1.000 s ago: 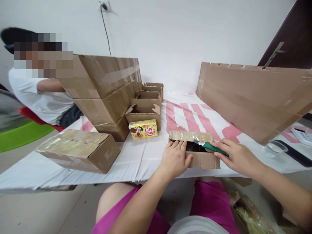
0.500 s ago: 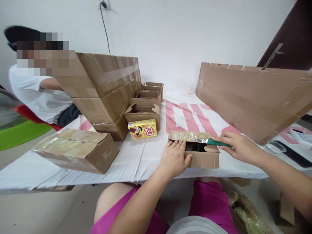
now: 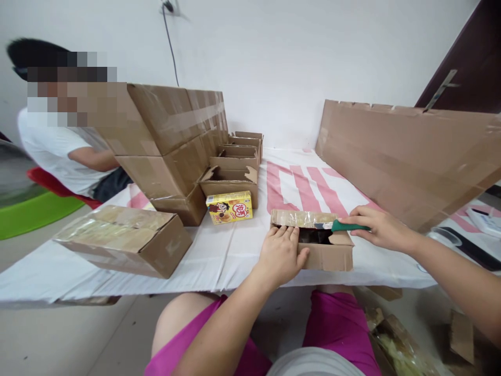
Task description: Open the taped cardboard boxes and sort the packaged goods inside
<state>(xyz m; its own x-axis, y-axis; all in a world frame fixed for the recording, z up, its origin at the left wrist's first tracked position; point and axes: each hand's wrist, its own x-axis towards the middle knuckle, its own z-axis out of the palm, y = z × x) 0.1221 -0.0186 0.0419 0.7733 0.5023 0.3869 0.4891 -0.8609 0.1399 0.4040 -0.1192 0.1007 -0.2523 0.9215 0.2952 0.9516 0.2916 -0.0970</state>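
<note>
Cardboard box [image 3: 325, 258], small and partly open along its top, sits near the front edge of the cloth-covered table [image 3: 230, 263] in the head view, directly before the person. The left hand [image 3: 282, 256] lies flat over the box's left part, its fingers extended side by side and the thumb spread along the near side, pressing rather than gripping. The right hand [image 3: 378, 228] grasps a green-handled knife [image 3: 351, 225] at the right, fingers closed around the handle, with the blade at the edge of the taped far flap [image 3: 305, 218]. As for progress, a dark gap shows between this flap and the near side, so the top seems partly opened; the flap remains attached, and a small flap at the right end leans over the opening. How much of the far edge is cut cannot be told, though freeing that strip appears unfinished. Left of it stands a yellow snack carton [image 3: 230, 208], just before a row of open-topped boxes [image 3: 231, 188] whose tops look already cut. Further left, a taped carton [image 3: 166, 248] appears closed, its top apparently uncut.
</note>
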